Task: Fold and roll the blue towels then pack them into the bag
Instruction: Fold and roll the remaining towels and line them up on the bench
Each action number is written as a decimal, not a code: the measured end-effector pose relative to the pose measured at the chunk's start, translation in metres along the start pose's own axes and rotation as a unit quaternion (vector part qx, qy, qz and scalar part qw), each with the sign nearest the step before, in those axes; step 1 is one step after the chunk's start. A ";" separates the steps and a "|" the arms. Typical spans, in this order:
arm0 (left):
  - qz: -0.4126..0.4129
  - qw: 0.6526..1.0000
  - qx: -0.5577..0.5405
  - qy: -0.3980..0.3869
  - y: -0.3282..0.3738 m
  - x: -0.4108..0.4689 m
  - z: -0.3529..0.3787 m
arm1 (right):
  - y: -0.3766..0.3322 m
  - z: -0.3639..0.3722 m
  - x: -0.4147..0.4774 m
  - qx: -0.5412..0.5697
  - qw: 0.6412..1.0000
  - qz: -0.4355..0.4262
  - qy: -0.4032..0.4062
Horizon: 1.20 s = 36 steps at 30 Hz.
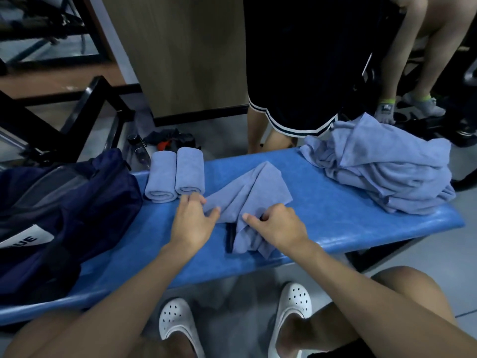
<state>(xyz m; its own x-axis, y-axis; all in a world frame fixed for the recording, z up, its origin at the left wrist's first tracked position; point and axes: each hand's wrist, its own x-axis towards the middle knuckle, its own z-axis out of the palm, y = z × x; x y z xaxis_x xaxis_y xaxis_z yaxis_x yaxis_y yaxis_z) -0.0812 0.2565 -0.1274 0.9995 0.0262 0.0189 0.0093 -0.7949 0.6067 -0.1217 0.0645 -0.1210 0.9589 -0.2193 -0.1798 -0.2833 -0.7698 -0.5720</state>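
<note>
— Towel point(247, 195) position?
— Crumpled, middle of the desk point(335, 213); your left grip point(192, 220) pinches its left corner, your right grip point(278, 224) clutches its near folds.
— Others?
— Two rolled towels point(189, 174) beside the navy bag point(64, 202), left; unfolded pile point(382, 166), far right.

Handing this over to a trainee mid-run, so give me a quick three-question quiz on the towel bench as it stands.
1. How many rolled towels lie on the bench? A one, B two, C four.
2. True or false: the rolled towels are already inside the bag.
3. Fill in: seen from the person's side, the pile of loose towels sits at the bench's ___ end.
Key: 1 B. 2 False; they lie on the bench beside the bag. 3 right.
</note>
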 end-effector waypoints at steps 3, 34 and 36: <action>-0.044 0.998 0.016 -0.032 -0.003 0.002 0.004 | -0.003 -0.001 0.003 0.053 0.998 0.005 0.020; -0.119 0.962 -0.244 -0.001 0.046 0.037 0.050 | 0.099 -0.097 0.009 0.128 0.965 0.093 0.210; -0.100 0.958 -0.270 -0.010 0.053 0.037 0.048 | 0.103 -0.099 0.009 0.141 0.965 0.099 0.197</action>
<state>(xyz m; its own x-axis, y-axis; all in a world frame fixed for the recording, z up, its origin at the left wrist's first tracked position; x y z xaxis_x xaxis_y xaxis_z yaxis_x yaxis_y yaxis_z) -0.0425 0.1863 -0.1324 0.9800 0.1292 -0.1515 0.1877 -0.3451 0.9196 -0.1411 -0.0763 -0.1022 0.7999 -0.5998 -0.0210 -0.4006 -0.5075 -0.7629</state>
